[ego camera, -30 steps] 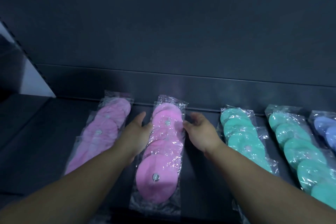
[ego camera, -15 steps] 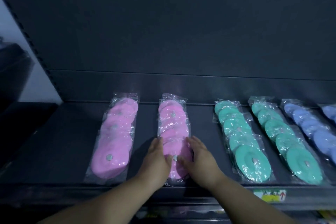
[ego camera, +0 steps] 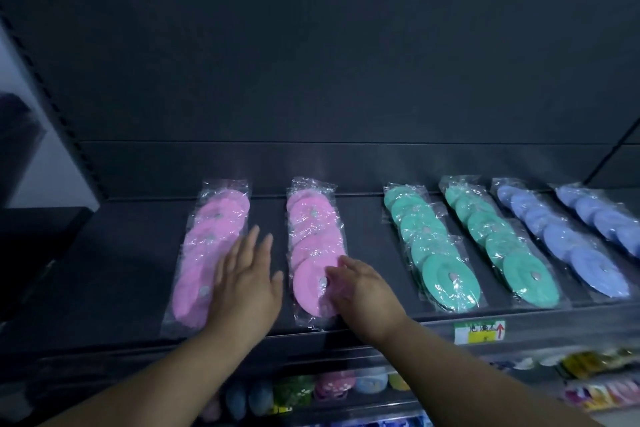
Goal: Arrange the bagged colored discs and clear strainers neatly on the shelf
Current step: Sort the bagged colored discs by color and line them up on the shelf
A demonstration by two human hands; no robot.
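The dark shelf [ego camera: 121, 270] carries six rows of bagged discs, each row running from 12 to 6 o'clock, front to back.

1. The first pink row [ego camera: 207, 246] lies at 8 o'clock from the frame centre.
2. The second pink row [ego camera: 313, 236] lies at 6 o'clock from centre, apart from the first row.
3. Two green rows [ego camera: 426, 246] [ego camera: 498, 243] lie at 4 o'clock.
4. Two blue rows [ego camera: 561, 246] [ego camera: 602, 218] lie at 3 o'clock, the outer one cut by the frame edge.

The left hand [ego camera: 247, 282] is flat, fingers straight and spread, pointing to 12 o'clock. It covers the 3 o'clock edge of the first pink row and the bare strip beside it, and it grasps nothing.

The right hand [ego camera: 363, 291] rests on the front disc of the second pink row, at that disc's 3 o'clock side. Its fingers are loosely bent and touch the bag from above, released rather than clenched.

A price label [ego camera: 479, 332] sits on the shelf's front lip at 5 o'clock. Assorted coloured goods [ego camera: 332, 386] lie on the lower shelf at 6 o'clock.
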